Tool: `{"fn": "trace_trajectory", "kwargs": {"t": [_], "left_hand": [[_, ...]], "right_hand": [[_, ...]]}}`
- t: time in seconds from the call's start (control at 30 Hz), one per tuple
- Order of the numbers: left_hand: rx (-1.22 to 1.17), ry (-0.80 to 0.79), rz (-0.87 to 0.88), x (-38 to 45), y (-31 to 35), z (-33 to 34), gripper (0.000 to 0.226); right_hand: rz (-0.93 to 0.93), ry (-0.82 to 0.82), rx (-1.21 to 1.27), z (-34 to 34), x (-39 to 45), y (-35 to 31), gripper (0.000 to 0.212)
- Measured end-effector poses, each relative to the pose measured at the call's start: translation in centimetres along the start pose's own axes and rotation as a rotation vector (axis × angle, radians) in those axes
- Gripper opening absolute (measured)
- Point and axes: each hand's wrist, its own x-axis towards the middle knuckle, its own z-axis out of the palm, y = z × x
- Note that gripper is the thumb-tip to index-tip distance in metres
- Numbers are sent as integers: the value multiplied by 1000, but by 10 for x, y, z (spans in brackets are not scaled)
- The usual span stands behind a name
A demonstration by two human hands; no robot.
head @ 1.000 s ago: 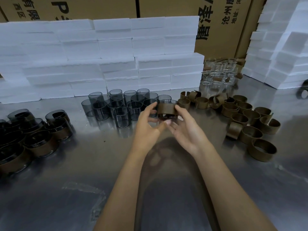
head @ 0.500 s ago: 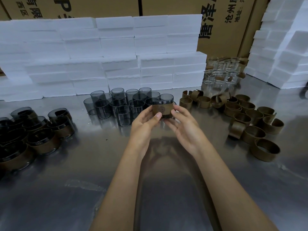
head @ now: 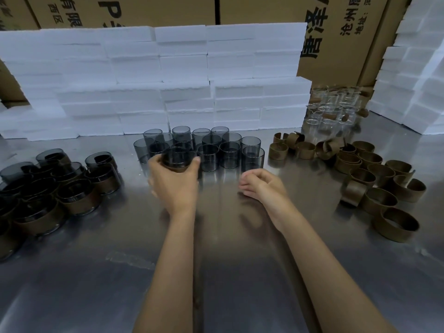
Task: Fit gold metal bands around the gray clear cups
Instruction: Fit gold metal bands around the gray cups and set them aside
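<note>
Right hand (head: 260, 185): mine, nearest to me, resting low over the steel table (head: 240, 272); fingers loosely curled, holding nothing.
Left hand (head: 174, 180): fingers and thumb wrapped round the banded cup (head: 178, 161), gripped from the near side.
Banded cup: upright, axis vertical, gold band low on its wall.
Finished group (head: 55, 188): lies left of my left hand, well apart; I judge this the set-down place.
Loose gold bands (head: 374, 181): right side, closer to my free right hand.
Bare gray cups (head: 211, 147): just beyond the held cup, centre far.
</note>
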Motion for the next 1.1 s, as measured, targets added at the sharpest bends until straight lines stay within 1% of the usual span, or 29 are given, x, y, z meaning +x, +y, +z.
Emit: {"fn": "trace_trajectory", "kwargs": {"t": [0.07,0.17,0.27,0.33,0.37,0.4,0.43,0.47,0.5,0.53,0.57,0.6,0.67,0.73,0.83,0.97,1.1], "left_hand": [[108,97,-73,10,-9,-9,70],[324,143,-193,15,-18,-15,74],[423,156,-213,16,-19,-17,73],[444,208,-200,15,-16,-20,74],[465,253,-142,14,-14,-22,77],[485,300,-33,12,-12,-23,78],[491,329,111,10,-10,-23,74],[479,327,249,8,-8,-22,65],[451,287,336,5,-6,-20,51],[424,226,357,2,-5,-18,35],[420,157,322,-1,-4,-15,21],[439,98,264,-4,-5,-12,15],[525,23,176,-6,-9,-10,19],[550,34,104,-5,-12,-12,22],[492,92,17,3,-14,-17,23],[448,89,-80,9,-16,-19,46],[417,105,-115,15,-18,-19,62]], "right_hand": [[14,9,5,0,1,2,15],[30,13,20,-1,5,3,14],[44,12,36,-1,7,5,14],[46,11,47,-2,8,5,12],[48,12,50,-3,8,5,12],[48,13,50,-3,9,6,12],[48,12,49,-3,9,6,13],[48,9,47,-4,9,6,13],[48,4,45,-3,9,6,12],[49,0,45,-3,8,6,12],[50,-3,45,-3,8,6,12],[49,-4,43,-4,8,5,13],[48,-3,41,-4,8,5,15],[51,-2,42,-4,8,4,16],[54,-4,36,-4,8,4,16],[53,0,29,-4,9,5,15],[49,-5,24,-5,9,6,16]]}}
